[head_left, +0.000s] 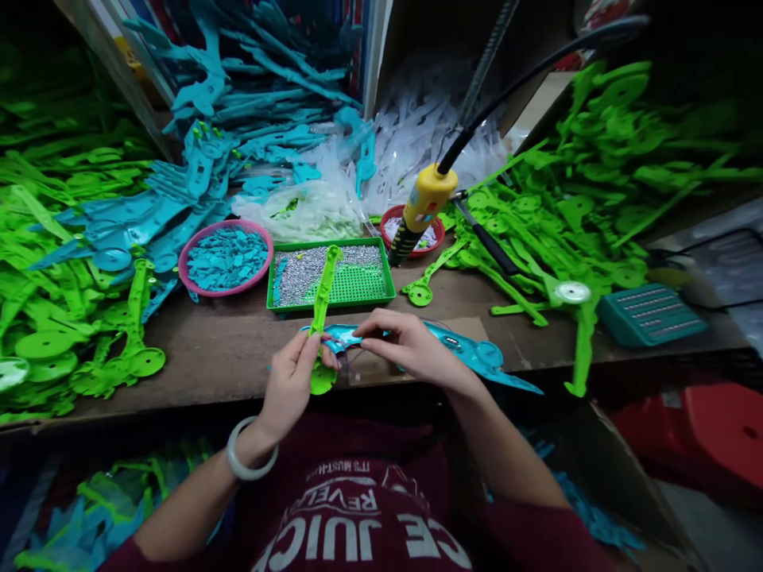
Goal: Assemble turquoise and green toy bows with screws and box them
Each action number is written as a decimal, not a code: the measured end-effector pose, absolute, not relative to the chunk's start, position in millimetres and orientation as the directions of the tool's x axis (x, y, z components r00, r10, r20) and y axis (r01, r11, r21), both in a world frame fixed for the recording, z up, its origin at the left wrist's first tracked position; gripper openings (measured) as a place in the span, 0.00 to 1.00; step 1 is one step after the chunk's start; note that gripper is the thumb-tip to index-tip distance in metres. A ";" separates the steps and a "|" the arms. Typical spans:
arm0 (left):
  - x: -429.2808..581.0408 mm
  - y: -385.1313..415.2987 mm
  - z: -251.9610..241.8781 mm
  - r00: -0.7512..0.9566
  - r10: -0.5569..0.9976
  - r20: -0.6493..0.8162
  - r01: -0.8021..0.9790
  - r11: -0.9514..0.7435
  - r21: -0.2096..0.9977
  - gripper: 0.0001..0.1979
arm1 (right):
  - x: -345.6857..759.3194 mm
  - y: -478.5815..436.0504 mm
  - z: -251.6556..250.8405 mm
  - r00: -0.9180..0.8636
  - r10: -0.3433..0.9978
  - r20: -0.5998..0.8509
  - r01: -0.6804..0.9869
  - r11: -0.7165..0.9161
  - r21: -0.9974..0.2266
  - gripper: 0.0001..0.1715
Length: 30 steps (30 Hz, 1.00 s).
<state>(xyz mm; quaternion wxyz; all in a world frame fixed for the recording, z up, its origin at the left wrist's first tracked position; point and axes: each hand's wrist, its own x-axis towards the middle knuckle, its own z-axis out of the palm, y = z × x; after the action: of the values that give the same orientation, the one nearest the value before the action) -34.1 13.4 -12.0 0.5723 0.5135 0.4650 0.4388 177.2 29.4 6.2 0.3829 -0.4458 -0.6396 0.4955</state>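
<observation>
My left hand (292, 381) is closed round a green plastic arm (322, 306) that stands tilted up over the green tray. A pale bangle sits on that wrist. My right hand (408, 345) pinches a long blue plastic piece (477, 353) that lies across the table's near edge. Both hands meet at the blue piece's left end, where thin wires show between the fingers.
A green tray (331, 274) holds small metal bits. A pink bowl (225, 258) holds blue chips, a red bowl (432, 234) sits behind. A yellow-handled tool (420, 210) hangs on a black cable. Green parts (566, 199) and blue parts (196, 175) are heaped around. A teal box (649, 314) lies at the right.
</observation>
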 end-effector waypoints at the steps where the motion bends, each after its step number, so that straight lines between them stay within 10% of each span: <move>1: -35.0 15.6 -8.8 0.199 0.972 -0.126 -0.074 0.143 0.987 0.19 | 181.3 33.2 7.8 -0.327 0.943 0.059 0.205 0.132 -0.970 0.06; 5: -38.5 21.0 4.6 0.272 0.922 -0.275 -0.231 0.340 0.912 0.20 | 181.7 36.3 12.2 -0.327 0.942 0.074 0.161 0.132 -0.978 0.09; 12: -43.4 15.9 4.5 0.068 0.997 -0.031 -0.023 0.032 0.999 0.21 | 133.9 -1.7 -1.1 0.054 0.822 0.568 0.382 0.508 -0.772 0.09; 21: -46.5 3.4 19.9 0.060 0.989 0.132 0.118 -0.138 0.983 0.19 | 138.2 -6.1 21.0 -0.185 0.945 0.270 0.244 0.310 -0.919 0.06; 30: -48.1 -2.8 35.1 0.132 0.930 0.342 0.332 -0.367 0.869 0.11 | 133.4 3.5 28.7 -0.158 0.893 0.422 0.201 0.448 -0.871 0.04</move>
<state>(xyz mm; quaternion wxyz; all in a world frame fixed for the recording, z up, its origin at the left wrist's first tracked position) -48.1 -2.8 35.1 0.3195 0.6811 0.4632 0.4685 133.4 3.5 28.7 0.5100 -0.4014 -0.6810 0.3391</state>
